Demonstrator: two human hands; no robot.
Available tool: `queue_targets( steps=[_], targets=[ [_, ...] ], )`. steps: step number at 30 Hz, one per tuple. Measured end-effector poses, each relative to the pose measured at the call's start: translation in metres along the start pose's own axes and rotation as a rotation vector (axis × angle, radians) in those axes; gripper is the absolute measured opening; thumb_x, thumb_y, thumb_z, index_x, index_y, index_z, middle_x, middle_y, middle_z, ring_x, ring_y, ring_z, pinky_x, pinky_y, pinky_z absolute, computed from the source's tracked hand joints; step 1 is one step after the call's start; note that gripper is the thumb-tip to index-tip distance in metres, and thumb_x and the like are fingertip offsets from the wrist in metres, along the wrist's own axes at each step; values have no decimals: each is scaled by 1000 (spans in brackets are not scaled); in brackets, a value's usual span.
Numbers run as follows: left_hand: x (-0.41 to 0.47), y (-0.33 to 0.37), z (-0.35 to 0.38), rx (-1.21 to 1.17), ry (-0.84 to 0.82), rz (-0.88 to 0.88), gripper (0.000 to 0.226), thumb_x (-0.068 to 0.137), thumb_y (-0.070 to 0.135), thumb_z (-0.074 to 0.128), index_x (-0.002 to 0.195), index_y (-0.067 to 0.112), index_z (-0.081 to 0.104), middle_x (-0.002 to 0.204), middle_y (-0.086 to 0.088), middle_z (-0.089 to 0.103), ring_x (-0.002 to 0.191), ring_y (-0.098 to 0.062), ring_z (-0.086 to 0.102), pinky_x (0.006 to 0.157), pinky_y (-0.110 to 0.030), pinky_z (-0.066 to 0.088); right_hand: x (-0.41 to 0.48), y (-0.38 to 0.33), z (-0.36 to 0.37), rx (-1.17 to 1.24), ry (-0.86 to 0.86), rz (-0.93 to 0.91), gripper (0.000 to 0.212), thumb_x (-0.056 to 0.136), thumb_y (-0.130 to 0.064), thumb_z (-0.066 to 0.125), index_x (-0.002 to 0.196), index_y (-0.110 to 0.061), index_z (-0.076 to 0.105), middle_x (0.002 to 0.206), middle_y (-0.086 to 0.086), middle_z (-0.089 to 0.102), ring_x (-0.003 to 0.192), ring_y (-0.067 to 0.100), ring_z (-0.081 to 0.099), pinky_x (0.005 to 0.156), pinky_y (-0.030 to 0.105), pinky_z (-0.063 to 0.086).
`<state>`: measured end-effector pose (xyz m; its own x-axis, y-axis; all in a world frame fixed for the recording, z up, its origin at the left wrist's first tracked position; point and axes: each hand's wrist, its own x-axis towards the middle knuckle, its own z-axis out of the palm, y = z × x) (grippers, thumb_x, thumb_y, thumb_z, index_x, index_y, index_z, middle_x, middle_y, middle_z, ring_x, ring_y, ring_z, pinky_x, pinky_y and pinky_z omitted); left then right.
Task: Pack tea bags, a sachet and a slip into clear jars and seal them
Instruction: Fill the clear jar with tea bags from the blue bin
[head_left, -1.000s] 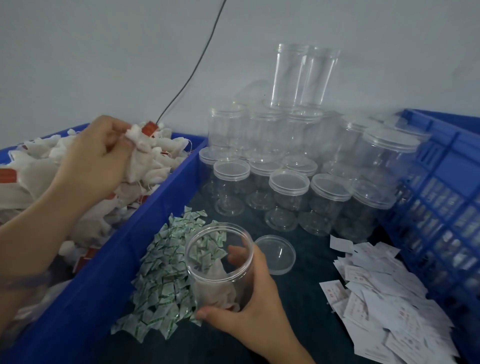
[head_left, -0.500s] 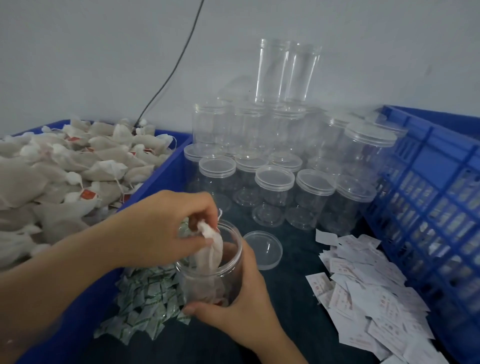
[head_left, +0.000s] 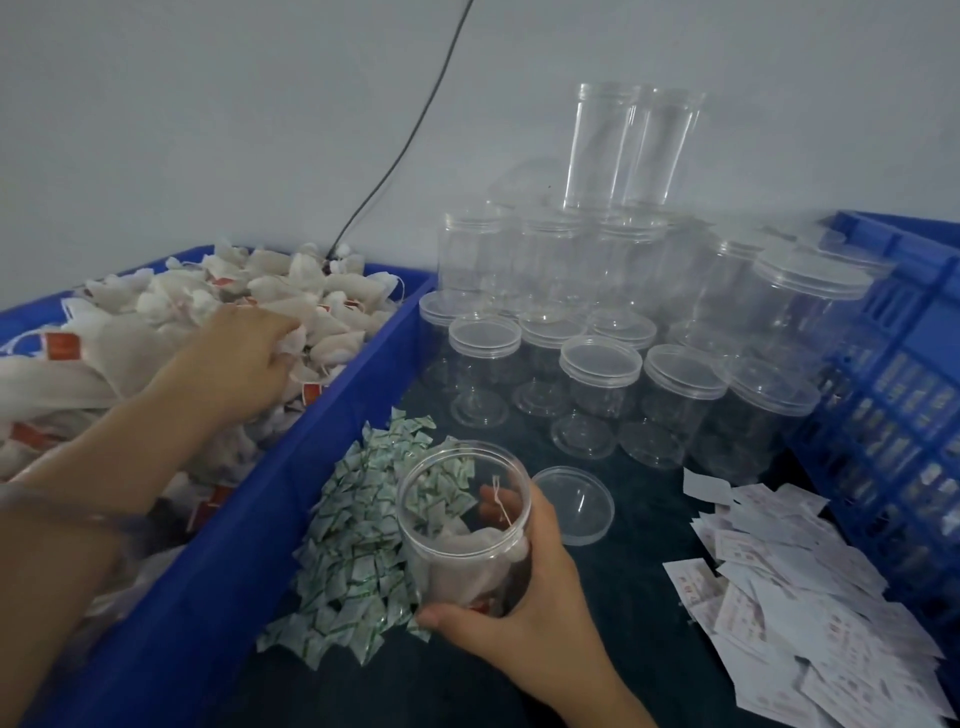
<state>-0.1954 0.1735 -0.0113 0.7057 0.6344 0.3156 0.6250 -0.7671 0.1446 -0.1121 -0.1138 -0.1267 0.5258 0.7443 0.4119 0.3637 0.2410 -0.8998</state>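
Observation:
My right hand (head_left: 524, 597) grips an open clear jar (head_left: 462, 519) that stands tilted on the dark table, with white tea bags lying in its bottom. Its loose clear lid (head_left: 574, 505) lies just right of it. My left hand (head_left: 244, 358) reaches into the blue bin (head_left: 291, 483) at the left and its fingers curl on a white tea bag (head_left: 293, 340) in the heap. Green-and-white sachets (head_left: 358, 530) are piled between the bin and the jar. White paper slips (head_left: 800, 587) are scattered at the right.
Several capped empty clear jars (head_left: 597, 374) stand stacked behind the open jar, with two tall open jars on top. A blue lattice crate (head_left: 893, 374) walls the right side. A black cable runs up the grey wall.
My left hand has left the jar mouth, where it dropped a tea bag, and gone back left into the bin heap. My right hand still holds the jar.

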Motion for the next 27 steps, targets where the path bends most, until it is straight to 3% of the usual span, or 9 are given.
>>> queue_targets(
  steps=[3,7,11,13,16,19,23,25,27],
  targets=[
    [4,0,3,163,-21,12,43,93,23,53,135,19,53,132,-13,56,128,-33,41,105,-50,37,0,1,-1,-6,-1,5,106,58,-41,92,141,-55,27,140,-29,44,130,-7,43,94,11,44],
    [1,6,-3,83,163,49,21,90,16,57,102,15,74,102,-14,64,106,-34,51,86,-47,46,0,1,-1,-12,2,0,105,59,-36,93,141,-55,29,139,-29,45,130,-7,43,95,16,47],
    [-11,15,-19,-401,385,-52,18,94,22,54,86,13,66,74,-5,63,67,-25,59,59,-31,45,0,1,-1,-10,2,-3,105,59,-35,92,142,-52,29,140,-26,46,130,-5,43,96,15,46],
    [-16,24,-29,-738,423,-115,16,95,26,54,90,14,63,72,0,61,66,-23,61,61,-33,52,0,0,0,-2,-4,2,105,59,-39,92,142,-52,29,140,-27,46,130,-6,43,95,11,44],
    [-29,50,-41,-1000,321,-57,14,95,23,56,83,25,63,75,3,62,70,-16,61,69,-39,56,-1,-2,1,1,-12,4,105,58,-41,91,141,-54,28,138,-29,46,129,-9,43,93,8,43],
    [-45,80,-41,-1108,88,130,22,93,8,57,82,25,64,72,5,62,63,-2,63,55,-22,55,-1,-4,2,12,-11,-4,103,59,-34,92,139,-54,31,136,-29,48,126,-9,45,88,6,45],
    [-55,94,-27,-927,-62,306,32,94,9,57,94,40,67,84,14,68,67,-23,63,60,-37,59,1,-7,2,4,10,-35,101,60,-27,92,136,-58,33,134,-29,50,124,-8,48,89,6,44],
    [-55,93,-23,-847,-77,369,36,95,9,56,94,43,67,84,21,69,48,-14,52,49,-26,51,1,-8,2,-5,10,-43,100,61,-26,92,135,-59,34,134,-28,50,123,-8,49,89,6,44],
    [-56,94,-23,-811,-77,378,34,95,11,57,90,44,67,83,25,68,45,-12,48,48,-25,49,1,-7,3,-15,10,-44,101,60,-25,92,136,-58,34,134,-28,50,124,-8,49,89,5,43]
  ],
)
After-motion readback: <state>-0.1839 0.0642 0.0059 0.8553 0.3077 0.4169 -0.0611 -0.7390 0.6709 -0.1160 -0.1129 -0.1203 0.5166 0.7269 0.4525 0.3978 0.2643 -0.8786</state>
